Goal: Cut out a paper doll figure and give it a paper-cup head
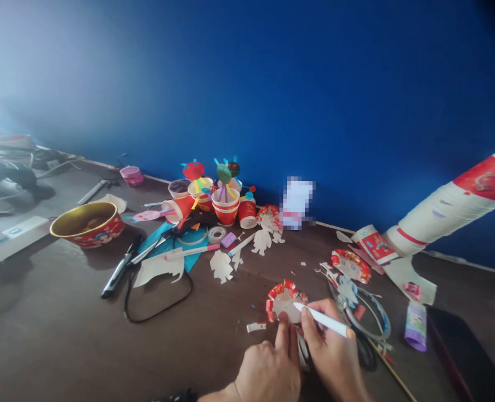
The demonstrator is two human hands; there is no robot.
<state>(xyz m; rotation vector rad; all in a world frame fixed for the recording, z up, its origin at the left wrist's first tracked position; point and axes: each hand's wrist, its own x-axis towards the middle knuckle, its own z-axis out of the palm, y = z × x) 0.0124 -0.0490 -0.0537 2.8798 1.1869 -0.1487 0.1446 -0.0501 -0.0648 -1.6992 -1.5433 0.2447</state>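
A round paper cutout [286, 301] with a red-patterned rim, shaped like a small figure's head, lies at the bottom middle of the dark table. My left hand [268, 374] presses on its lower edge with the fingers together. My right hand [331, 349] grips a white marker [322, 320], whose tip rests on the pale middle of the cutout. A similar finished head cutout [350, 266] lies just beyond my right hand. The lower part of the cutout is hidden under my fingers.
Red paper cups with decorations [225, 205] stand against the blue wall. A red tin with a gold inside [87, 224], a black glue gun [192, 221], a tape roll [217, 234], scissors [120, 267], a purple glue stick [416, 326] and a stack of paper cups [452, 201] surround the paper scraps.
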